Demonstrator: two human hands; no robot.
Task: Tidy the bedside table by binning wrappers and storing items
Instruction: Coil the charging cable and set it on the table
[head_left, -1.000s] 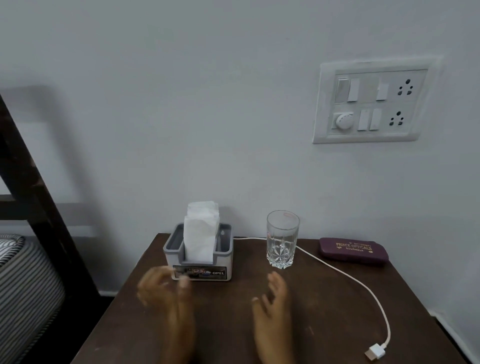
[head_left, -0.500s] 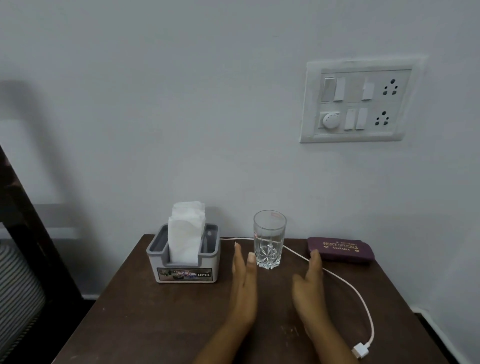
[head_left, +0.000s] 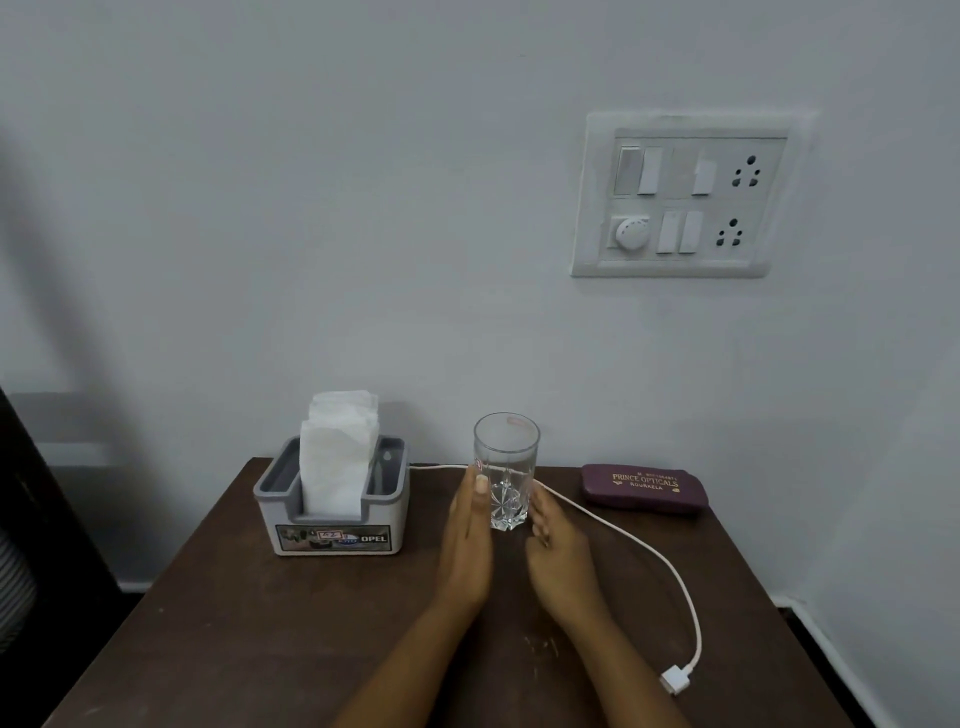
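A clear cut-glass tumbler (head_left: 506, 457) stands upright near the back of the dark wooden bedside table (head_left: 249, 634). My left hand (head_left: 467, 540) is flat and upright against the tumbler's left side, fingers straight. My right hand (head_left: 558, 556) lies at its lower right side, fingers reaching the base. Whether either palm presses the glass I cannot tell. A white charging cable (head_left: 649, 545) runs from behind the tumbler to a plug (head_left: 675, 682) at the front right. A maroon spectacle case (head_left: 644, 488) lies at the back right.
A grey tissue holder (head_left: 332, 527) with white tissues (head_left: 337, 457) stands at the back left. A switchboard (head_left: 680, 197) is on the wall above. A dark bed frame (head_left: 36, 519) borders the left side. The table's right edge is close to the wall corner.
Both hands moved forward and closed in from the table's middle to either side of the tumbler. The view shifted slightly to the right.
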